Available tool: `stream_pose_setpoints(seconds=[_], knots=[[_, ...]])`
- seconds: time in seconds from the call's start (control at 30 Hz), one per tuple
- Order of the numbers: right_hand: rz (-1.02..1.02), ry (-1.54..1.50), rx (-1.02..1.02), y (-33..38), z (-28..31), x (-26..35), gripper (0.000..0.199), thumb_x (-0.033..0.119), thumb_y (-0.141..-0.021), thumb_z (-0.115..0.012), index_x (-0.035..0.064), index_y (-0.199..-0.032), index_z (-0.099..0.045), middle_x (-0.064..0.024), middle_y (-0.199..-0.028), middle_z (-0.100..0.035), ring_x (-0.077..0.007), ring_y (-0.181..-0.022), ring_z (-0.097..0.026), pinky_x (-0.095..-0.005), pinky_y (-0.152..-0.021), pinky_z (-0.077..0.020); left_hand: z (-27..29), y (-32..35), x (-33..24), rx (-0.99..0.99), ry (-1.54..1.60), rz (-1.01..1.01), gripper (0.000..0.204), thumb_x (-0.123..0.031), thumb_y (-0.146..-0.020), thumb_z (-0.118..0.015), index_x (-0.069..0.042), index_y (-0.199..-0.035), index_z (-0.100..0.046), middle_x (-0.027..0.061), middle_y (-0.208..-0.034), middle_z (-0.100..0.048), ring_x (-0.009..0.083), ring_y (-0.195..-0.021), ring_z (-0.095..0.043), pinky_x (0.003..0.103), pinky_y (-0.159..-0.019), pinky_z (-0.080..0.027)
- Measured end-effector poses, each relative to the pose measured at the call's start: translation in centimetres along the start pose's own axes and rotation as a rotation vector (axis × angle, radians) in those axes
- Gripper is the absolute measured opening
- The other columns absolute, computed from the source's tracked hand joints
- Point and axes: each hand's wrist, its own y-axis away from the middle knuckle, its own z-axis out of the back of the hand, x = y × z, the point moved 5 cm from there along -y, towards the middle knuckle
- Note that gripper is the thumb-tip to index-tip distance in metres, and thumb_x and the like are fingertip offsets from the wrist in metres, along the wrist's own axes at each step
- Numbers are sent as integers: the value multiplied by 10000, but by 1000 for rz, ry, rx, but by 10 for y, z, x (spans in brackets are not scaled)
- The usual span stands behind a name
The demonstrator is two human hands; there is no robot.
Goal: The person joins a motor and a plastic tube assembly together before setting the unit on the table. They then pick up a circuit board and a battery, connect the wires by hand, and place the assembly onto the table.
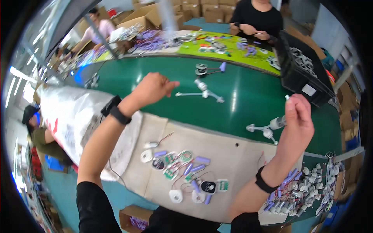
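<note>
My left hand [153,90] hovers over the near edge of the green belt, fingers curled closed; whatever they may hold is hidden. To its right, a white tube assembly [204,93] with branching tubes lies on the belt. My right hand [300,116] is raised at the right, thumb and fingers pinched on a small white part [287,97] whose tip shows. Beside that wrist is another tube assembly [267,132] with a clear cylinder [278,122], partly hidden by the hand; I cannot tell whether it is held. Farther back sits a round part wired to a purple battery cell [222,66].
Circuit boards, round white covers and purple cells [189,169] lie on the beige board [229,155] before me. Small motors [299,190] are heaped at right. A black crate [307,77] stands far right, a white sack [77,112] left. Two people work across the belt, another at left.
</note>
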Motion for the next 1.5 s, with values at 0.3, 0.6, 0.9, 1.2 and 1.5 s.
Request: stream_pose_setpoints(seconds=[0.3, 0.6, 0.9, 1.2, 1.5], knots=[[-92, -230, -21, 4, 15, -2, 310, 66, -954, -646, -71, -1231, -619, -85, -1190, -648, -110, -1045, -583, -234, -914, -442, -43, 275, 117, 70, 112, 224, 300, -25, -848, -681, -26, -1148, -658, 153, -1025, -690, 266, -873, -688, 352, -745, -554], [-226, -236, 120, 56, 21, 25, 337, 112, -953, -665, -67, -1234, -614, 34, -887, -557, -46, -728, -413, -208, -664, -344, -85, 299, 126, -294, 316, 100, 381, -136, -797, -754, -29, -1148, -653, 164, -1112, -672, 322, -950, -663, 374, -808, -547], [-187, -121, 114, 99, 33, 46, 267, 89, -948, -665, -45, -1179, -647, -13, -1061, -638, -36, -773, -467, -193, -678, -367, -115, 259, 110, -378, 66, -147, 381, -163, -852, -720, -4, -1187, -634, 160, -1094, -688, 322, -945, -654, 382, -882, -520], [-194, -86, 103, 102, 49, 34, 266, 90, -945, -668, -43, -1175, -650, 7, -1018, -628, -39, -752, -433, -198, -670, -350, -130, 256, 125, 53, 876, 205, 342, -246, -1050, -487, 33, -1209, -604, 44, -921, -648, 109, -704, -638, 244, -644, -542], [-168, -199, 133, 91, 51, 41, 248, 100, -956, -658, -35, -1164, -647, -22, -1044, -650, -52, -822, -520, -193, -737, -397, -94, 251, 83, 45, 1031, 110, 320, -217, -1045, -486, 36, -1199, -608, 54, -944, -672, 133, -729, -680, 252, -622, -551]])
